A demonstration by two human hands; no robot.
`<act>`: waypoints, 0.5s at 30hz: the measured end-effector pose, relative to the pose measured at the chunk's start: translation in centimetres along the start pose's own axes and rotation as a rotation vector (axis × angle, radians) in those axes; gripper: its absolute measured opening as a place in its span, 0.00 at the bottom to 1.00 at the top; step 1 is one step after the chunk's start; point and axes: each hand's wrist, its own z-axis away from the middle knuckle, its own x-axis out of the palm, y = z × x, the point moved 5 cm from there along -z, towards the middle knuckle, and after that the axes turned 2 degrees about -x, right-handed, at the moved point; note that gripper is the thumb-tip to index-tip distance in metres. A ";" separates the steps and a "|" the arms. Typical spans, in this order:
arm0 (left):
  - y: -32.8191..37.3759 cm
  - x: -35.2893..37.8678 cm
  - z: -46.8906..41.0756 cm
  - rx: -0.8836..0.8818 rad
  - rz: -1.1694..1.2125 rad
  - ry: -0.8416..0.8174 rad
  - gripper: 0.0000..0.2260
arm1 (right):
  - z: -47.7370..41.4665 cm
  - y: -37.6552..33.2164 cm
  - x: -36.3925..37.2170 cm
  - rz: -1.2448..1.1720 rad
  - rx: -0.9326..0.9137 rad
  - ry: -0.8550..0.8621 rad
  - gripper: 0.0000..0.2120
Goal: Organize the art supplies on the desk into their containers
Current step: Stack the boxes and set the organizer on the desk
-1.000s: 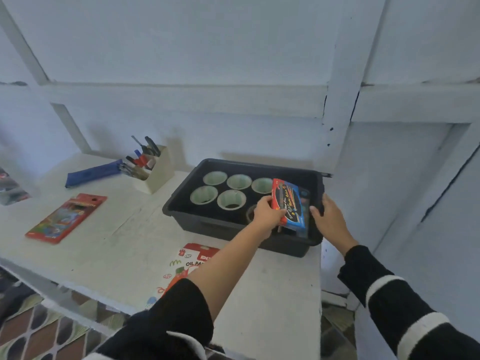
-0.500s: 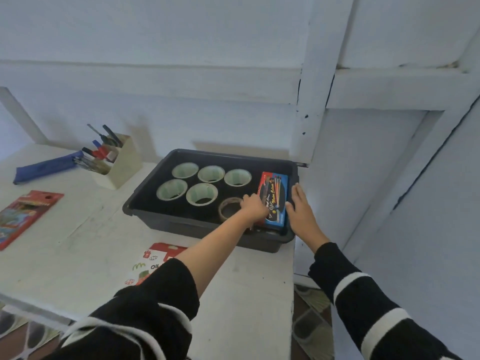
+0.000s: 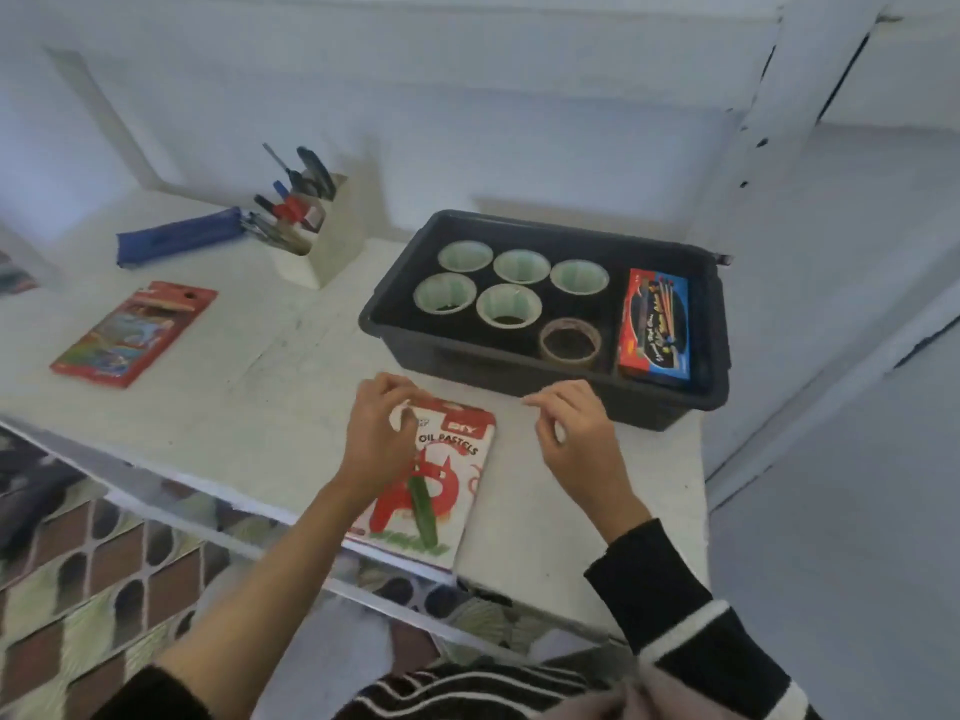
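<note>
A white and red oil pastels box (image 3: 449,491) lies flat at the desk's front edge. My left hand (image 3: 376,436) is on its top left corner, thumb on the lid and fingers curled over the top edge. My right hand (image 3: 576,433) hovers just right of the box with loosely curled fingers and holds nothing. Behind them stands a black bin (image 3: 387,317). Inside it lie a blue and red marker box (image 3: 654,324) at the right end, a tape roll (image 3: 570,341) and several white cups (image 3: 509,305).
A red coloured-pencil pack (image 3: 135,332) lies at the left of the desk. A blue pencil case (image 3: 179,241) and a white holder (image 3: 324,241) full of pens stand at the back left. The desk ends at a wall on the right.
Both hands have let go of the marker box, which now lies in the bin. They have come back to the front edge, and the left hand is on the oil pastels box.
</note>
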 end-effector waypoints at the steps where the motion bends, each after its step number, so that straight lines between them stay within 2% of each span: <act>1: -2.4 -0.5 0.9 -0.065 -0.059 -0.005 0.10 | 0.6 -0.5 1.7 -0.001 0.061 -0.050 0.09; 3: -6.1 -0.9 2.3 -0.178 -0.176 -0.083 0.12 | 2.0 -0.7 4.7 0.022 0.290 -0.174 0.13; 5: -8.4 -1.2 3.5 -0.279 -0.251 -0.221 0.18 | 3.5 -0.7 7.3 0.135 0.490 -0.335 0.21; 7: -8.4 -1.2 4.4 -0.297 -0.273 -0.352 0.24 | 4.6 -1.3 9.4 0.214 0.534 -0.439 0.25; 10: -7.5 -0.8 5.2 -0.302 -0.199 -0.476 0.32 | 5.3 -2.3 11.1 0.136 0.611 -0.441 0.30; 12: -7.4 -0.9 5.5 -0.322 -0.102 -0.471 0.31 | 5.1 -2.4 11.3 0.059 0.623 -0.369 0.29; 15: -7.0 -2.4 5.4 -0.425 0.379 -0.374 0.14 | 4.8 -3.7 11.0 -0.140 0.588 -0.220 0.26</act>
